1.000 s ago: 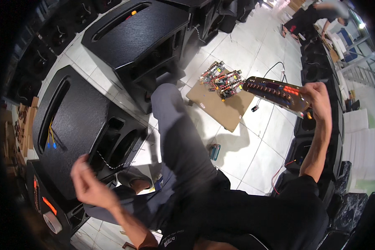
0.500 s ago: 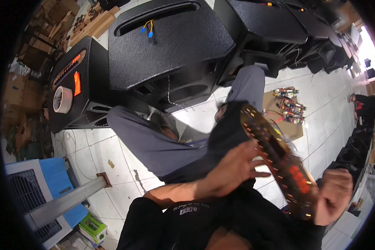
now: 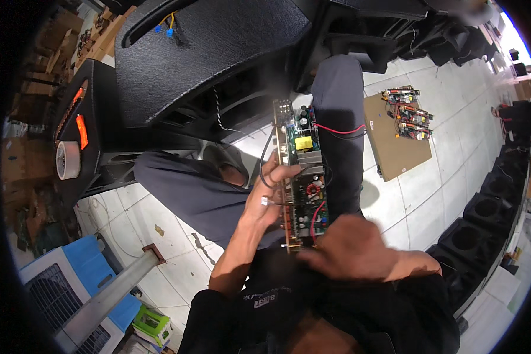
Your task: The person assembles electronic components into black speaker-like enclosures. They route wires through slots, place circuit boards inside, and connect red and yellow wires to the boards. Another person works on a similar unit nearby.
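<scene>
My left hand [image 3: 263,199] grips an amplifier module [image 3: 305,168], its thumb over the parts and its fingers around the panel edge. The module stands upright over my lap, its circuit board side turned toward the right, showing a yellow transformer, grey heat sinks and a copper-wound coil. Red and black wires [image 3: 339,131] stick out from it toward my right knee, and a black cable loops at its left side. My right hand [image 3: 354,245] is at the module's lower end, smeared by motion; its fingers cannot be made out clearly.
Black speaker cabinets [image 3: 212,59] stand ahead. A tape roll [image 3: 68,160] and an orange strip [image 3: 82,131] lie on the left cabinet. Several circuit modules [image 3: 410,112] rest on cardboard [image 3: 395,150] on the floor at right. A metal post [image 3: 112,295] stands low left.
The module has turned from its panel face to its circuit side and moved left, now upright. My left hand has taken hold of it; my right hand has moved left to its lower end.
</scene>
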{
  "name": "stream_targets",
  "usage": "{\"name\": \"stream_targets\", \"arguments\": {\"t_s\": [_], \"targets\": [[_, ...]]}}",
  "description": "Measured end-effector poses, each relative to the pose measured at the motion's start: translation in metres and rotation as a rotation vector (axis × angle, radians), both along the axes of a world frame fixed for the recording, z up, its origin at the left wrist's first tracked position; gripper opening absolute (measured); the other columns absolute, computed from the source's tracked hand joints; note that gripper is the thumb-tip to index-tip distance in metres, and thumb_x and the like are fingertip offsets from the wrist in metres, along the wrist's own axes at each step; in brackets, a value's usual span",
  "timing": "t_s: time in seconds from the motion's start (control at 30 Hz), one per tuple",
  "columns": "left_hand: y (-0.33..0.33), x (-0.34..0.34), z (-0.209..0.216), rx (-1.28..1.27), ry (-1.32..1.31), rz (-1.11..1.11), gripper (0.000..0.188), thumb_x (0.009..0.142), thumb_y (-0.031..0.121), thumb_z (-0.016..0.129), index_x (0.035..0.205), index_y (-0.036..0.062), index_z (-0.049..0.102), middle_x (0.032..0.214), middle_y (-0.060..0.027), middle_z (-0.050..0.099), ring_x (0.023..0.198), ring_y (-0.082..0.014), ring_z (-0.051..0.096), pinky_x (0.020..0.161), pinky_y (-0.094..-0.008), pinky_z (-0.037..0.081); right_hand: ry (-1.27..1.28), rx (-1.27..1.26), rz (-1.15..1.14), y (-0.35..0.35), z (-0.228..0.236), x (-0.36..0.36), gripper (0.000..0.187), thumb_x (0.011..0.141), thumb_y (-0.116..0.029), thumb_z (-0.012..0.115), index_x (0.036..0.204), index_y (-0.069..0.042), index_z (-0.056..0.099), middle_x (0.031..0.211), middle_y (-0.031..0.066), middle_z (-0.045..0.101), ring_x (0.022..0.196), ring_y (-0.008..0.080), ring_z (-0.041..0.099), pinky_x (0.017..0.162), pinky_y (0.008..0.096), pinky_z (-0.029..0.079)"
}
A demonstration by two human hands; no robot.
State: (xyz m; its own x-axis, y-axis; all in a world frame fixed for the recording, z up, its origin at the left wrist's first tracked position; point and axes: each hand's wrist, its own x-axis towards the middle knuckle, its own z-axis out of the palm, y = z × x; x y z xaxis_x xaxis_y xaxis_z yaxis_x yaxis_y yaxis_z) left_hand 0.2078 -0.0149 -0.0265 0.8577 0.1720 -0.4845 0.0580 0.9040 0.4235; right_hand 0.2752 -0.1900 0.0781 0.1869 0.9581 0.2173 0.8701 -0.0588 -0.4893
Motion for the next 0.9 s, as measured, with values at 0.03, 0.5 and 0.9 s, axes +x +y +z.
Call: {"name": "stream_targets", "arguments": {"t_s": [0.03, 0.5, 0.9], "targets": [[0.005, 0.000, -0.002, 0.022, -0.024, -0.027, 0.046, 0.085, 0.007, 0.062, 0.130, 0.0025, 0.054, 0.111, -0.0117, 0.068, 0.098, -0.0218, 0.070, 0.089, -0.0352, 0.058, -0.022, 0.024, -0.103, 0.003, -0.001, 0.020, 0.025, 0.074, -0.019, 0.084, 0.075, -0.008, 0.061, 0.068, 0.0050, 0.056, 0.058, 0.0237, 0.057, 0.051, 0.0354, 0.044], [0.037, 0.004, 0.016, 0.589, 0.282, -0.520, 0.062, 0.080, 0.021, 0.076, 0.132, -0.0066, 0.055, 0.108, -0.0123, 0.065, 0.099, -0.0150, 0.059, 0.084, -0.0280, 0.048, 0.174, -0.230, -0.125, -0.002, -0.085, 0.101, 0.038, 0.082, 0.000, 0.070, 0.118, -0.003, 0.059, 0.108, 0.0153, 0.061, 0.091, 0.0344, 0.064, 0.076, 0.0417, 0.054], [0.037, -0.026, -0.083, -0.126, 0.210, -0.531, 0.054, 0.074, 0.021, 0.074, 0.119, -0.0070, 0.061, 0.100, -0.0161, 0.072, 0.082, -0.0192, 0.073, 0.076, -0.0297, 0.060, 0.213, -0.198, 0.296, 0.009, -0.071, 0.124, 0.023, 0.077, -0.003, 0.077, 0.099, -0.003, 0.069, 0.090, 0.0117, 0.065, 0.077, 0.0276, 0.065, 0.062, 0.0374, 0.050]]}}
